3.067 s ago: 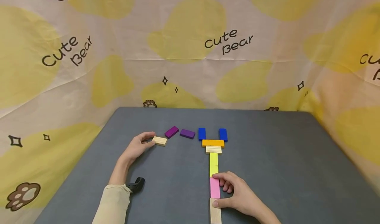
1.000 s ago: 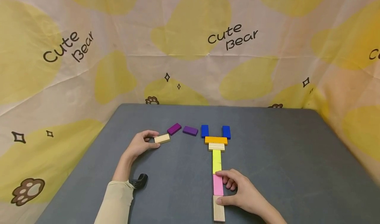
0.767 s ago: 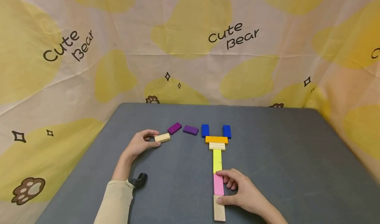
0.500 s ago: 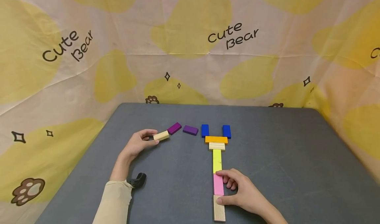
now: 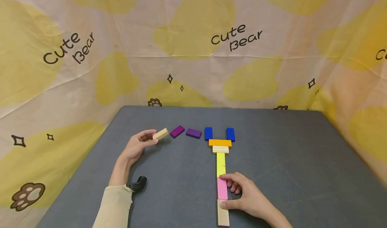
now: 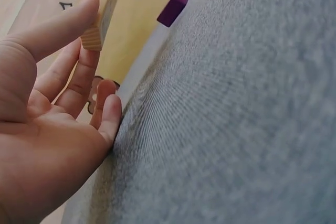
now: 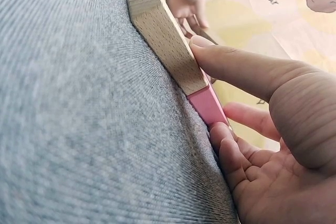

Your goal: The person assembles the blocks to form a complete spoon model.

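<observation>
My left hand [image 5: 136, 145] pinches a plain wooden block [image 5: 160, 134] between thumb and fingers. That block is tilted and held above the table, left of a magenta block [image 5: 177, 131]; in the left wrist view the thumb lies along its side. My right hand [image 5: 249, 196] rests at a straight row of blocks. Its thumb touches a plain wooden block [image 5: 223, 213] at the near end, and its index fingertip reaches the joint between a pink block [image 5: 222, 188] and a yellow-green block [image 5: 221, 165]. In the right wrist view the other fingers bend beside the pink block.
Beyond the yellow-green block lie a plain block [image 5: 220, 149], an orange block [image 5: 220, 143] crosswise, and two blue blocks, one left [image 5: 208, 134] and one right [image 5: 230, 134]. A purple block [image 5: 193, 133] lies by the magenta one. Printed cloth [image 5: 193, 56] surrounds the grey table [image 5: 287, 154].
The left hand first had its plain block on the table, turned it, then brought it near the magenta block. Now it is raised and drawn leftward, apart from it. The right hand stays put.
</observation>
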The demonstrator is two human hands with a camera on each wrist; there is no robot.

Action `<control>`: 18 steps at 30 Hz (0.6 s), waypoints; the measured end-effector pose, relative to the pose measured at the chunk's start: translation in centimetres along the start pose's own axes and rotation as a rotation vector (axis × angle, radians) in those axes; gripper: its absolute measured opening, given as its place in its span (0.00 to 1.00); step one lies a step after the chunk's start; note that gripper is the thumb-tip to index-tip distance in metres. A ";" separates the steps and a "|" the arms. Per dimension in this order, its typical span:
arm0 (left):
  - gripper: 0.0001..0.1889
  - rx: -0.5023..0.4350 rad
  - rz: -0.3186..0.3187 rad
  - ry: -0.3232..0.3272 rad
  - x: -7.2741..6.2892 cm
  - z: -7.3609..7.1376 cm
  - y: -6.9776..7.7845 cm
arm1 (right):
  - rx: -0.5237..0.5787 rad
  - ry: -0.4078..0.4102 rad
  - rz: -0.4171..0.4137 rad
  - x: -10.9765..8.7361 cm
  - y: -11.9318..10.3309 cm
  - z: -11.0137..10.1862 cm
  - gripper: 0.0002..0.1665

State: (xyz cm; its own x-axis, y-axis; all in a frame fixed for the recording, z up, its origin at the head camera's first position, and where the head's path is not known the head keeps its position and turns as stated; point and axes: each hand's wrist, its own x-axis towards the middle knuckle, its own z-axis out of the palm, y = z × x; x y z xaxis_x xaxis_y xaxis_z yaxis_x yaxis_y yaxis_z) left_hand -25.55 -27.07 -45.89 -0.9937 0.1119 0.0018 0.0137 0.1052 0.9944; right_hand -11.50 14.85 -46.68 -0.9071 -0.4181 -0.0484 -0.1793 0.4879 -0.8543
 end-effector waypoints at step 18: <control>0.29 0.075 0.028 0.006 -1.2 3.1 4.2 | 0.000 0.006 -0.028 0.0 0.3 0.1 0.38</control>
State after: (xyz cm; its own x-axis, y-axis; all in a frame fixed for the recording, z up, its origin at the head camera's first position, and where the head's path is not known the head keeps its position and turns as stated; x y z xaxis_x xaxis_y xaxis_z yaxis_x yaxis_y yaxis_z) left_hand -23.97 -23.69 -42.05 -0.9934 0.1102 0.0303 0.0495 0.1756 0.9832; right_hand -11.48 14.94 -46.93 -0.9039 -0.4271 -0.0217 -0.2045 0.4762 -0.8552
